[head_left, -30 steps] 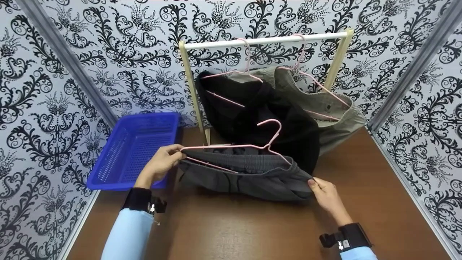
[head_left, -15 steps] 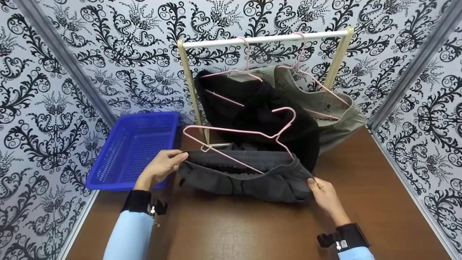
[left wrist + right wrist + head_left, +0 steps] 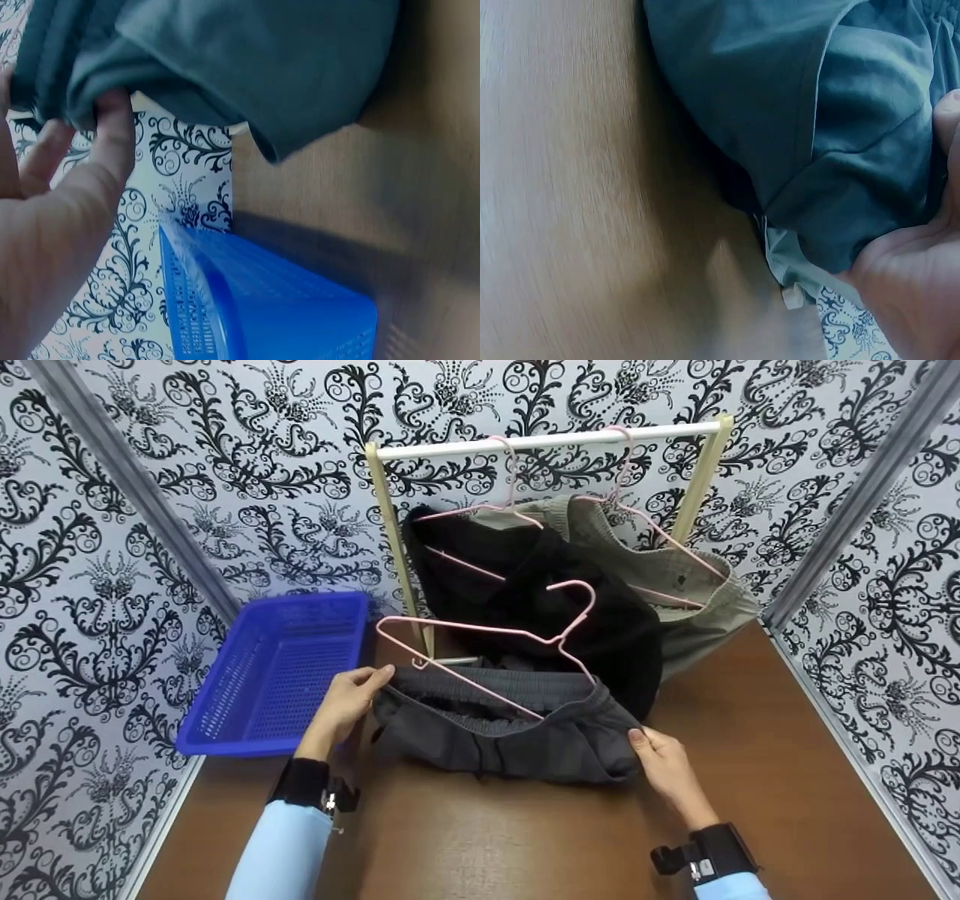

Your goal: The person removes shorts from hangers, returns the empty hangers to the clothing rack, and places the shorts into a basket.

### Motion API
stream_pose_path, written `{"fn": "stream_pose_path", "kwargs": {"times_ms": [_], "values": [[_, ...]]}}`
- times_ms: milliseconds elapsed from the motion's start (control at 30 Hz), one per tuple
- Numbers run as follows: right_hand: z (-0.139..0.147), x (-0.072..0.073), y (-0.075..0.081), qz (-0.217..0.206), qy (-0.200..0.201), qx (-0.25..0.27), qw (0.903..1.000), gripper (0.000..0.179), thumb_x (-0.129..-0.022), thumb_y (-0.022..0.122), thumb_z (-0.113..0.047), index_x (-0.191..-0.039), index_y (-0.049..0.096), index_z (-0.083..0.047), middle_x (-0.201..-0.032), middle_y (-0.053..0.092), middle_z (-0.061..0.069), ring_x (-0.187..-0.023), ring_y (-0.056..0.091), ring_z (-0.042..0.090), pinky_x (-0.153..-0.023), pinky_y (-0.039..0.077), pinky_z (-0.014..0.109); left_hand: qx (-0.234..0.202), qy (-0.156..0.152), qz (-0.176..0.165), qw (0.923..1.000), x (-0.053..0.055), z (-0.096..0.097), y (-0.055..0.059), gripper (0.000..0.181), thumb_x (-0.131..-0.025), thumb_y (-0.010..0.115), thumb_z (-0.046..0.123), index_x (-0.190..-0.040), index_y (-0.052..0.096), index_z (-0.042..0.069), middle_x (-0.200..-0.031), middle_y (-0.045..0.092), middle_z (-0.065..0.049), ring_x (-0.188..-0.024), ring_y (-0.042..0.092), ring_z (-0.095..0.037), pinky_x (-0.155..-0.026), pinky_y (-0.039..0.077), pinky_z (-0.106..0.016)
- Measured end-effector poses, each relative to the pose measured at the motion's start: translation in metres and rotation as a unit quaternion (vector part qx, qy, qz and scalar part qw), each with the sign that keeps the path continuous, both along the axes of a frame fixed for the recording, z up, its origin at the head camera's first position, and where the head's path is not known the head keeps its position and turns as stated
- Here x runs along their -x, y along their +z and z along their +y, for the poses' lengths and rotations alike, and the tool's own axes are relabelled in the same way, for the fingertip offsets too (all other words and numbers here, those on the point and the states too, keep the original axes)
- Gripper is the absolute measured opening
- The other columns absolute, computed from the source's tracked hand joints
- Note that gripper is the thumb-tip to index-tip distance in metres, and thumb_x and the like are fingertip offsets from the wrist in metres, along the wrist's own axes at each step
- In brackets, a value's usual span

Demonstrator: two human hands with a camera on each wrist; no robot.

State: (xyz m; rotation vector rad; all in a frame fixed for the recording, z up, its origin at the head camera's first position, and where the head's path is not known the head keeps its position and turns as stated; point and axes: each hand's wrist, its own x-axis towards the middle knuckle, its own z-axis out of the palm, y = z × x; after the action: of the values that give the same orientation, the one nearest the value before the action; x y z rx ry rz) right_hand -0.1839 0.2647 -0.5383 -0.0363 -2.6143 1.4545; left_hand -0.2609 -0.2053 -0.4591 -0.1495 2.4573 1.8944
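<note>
Dark grey drawstring pants (image 3: 517, 754) are spread between my hands, waistband (image 3: 495, 682) facing up. My left hand (image 3: 349, 701) pinches the waistband's left end, thumb on top. My right hand (image 3: 667, 769) grips the cloth at the right side, below the waistband corner. A pink hanger (image 3: 465, 625) sits tilted in the waistband: its right end is hidden inside the cloth, while its left end stands free above my left hand. The left wrist view shows my fingers (image 3: 112, 135) at the grey cloth (image 3: 262, 60); in the right wrist view the pants (image 3: 870, 112) bunch beside my thumb.
Behind stands a rack with a white rail (image 3: 442, 448). Black pants (image 3: 480, 555) and khaki pants (image 3: 697, 622) hang from it on pink hangers. A blue basket (image 3: 202, 735) is at the left on the brown table (image 3: 480, 840). Patterned walls enclose the table.
The hanger's left end, earlier inside the waistband by my left hand, has come up out of it. Since half a second ago the hanger and my right hand have shifted slightly left.
</note>
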Motion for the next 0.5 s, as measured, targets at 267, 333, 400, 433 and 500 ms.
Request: {"fn": "stream_pose_path", "kwargs": {"times_ms": [267, 333, 400, 433, 500], "values": [[-0.011, 0.002, 0.003, 0.011, -0.017, 0.007, 0.9998, 0.032, -0.108, 0.054, -0.019, -0.121, 0.074, 0.001, -0.126, 0.07, 0.02, -0.117, 0.066, 0.033, -0.1, 0.05, 0.045, 0.079, 0.058, 0.021, 0.995, 0.002, 0.016, -0.005, 0.038, -0.102, 0.064, 0.035, -0.108, 0.073, -0.002, -0.096, 0.069, -0.008, -0.086, 0.056, -0.017, -0.072, 0.046, -0.024], [-0.015, 0.002, 0.005, 0.02, -0.021, 0.002, 0.9996, 0.03, -0.108, 0.054, -0.02, -0.115, 0.076, 0.0, -0.121, 0.072, 0.019, -0.112, 0.067, 0.03, -0.097, 0.051, 0.043, 0.092, 0.061, 0.02, 0.9937, 0.002, 0.02, -0.006, 0.04, -0.102, 0.064, 0.036, -0.113, 0.071, -0.002, -0.103, 0.07, -0.012, -0.09, 0.059, -0.02, -0.075, 0.048, -0.027], [-0.018, 0.003, 0.007, 0.028, -0.026, 0.001, 0.9993, 0.028, -0.107, 0.056, -0.02, -0.104, 0.076, -0.001, -0.112, 0.075, 0.017, -0.103, 0.067, 0.025, -0.091, 0.051, 0.038, 0.106, 0.064, 0.025, 0.992, 0.003, 0.024, -0.007, 0.042, -0.102, 0.063, 0.036, -0.117, 0.068, -0.003, -0.109, 0.07, -0.018, -0.096, 0.062, -0.025, -0.082, 0.05, -0.031], [-0.019, 0.003, 0.007, 0.031, -0.027, 0.001, 0.9991, 0.028, -0.107, 0.056, -0.021, -0.098, 0.075, -0.002, -0.106, 0.075, 0.015, -0.097, 0.066, 0.023, -0.087, 0.051, 0.035, 0.114, 0.063, 0.03, 0.9911, 0.003, 0.026, -0.007, 0.044, -0.102, 0.063, 0.036, -0.119, 0.067, -0.004, -0.112, 0.069, -0.02, -0.099, 0.063, -0.028, -0.085, 0.051, -0.035], [-0.021, 0.004, 0.009, 0.038, -0.028, -0.002, 0.9989, 0.029, -0.106, 0.057, -0.021, -0.086, 0.07, -0.005, -0.092, 0.07, 0.011, -0.086, 0.06, 0.019, -0.079, 0.047, 0.03, 0.123, 0.059, 0.037, 0.9899, 0.003, 0.03, -0.008, 0.044, -0.103, 0.063, 0.035, -0.123, 0.064, -0.005, -0.117, 0.068, -0.024, -0.106, 0.063, -0.034, -0.093, 0.05, -0.042]]}}
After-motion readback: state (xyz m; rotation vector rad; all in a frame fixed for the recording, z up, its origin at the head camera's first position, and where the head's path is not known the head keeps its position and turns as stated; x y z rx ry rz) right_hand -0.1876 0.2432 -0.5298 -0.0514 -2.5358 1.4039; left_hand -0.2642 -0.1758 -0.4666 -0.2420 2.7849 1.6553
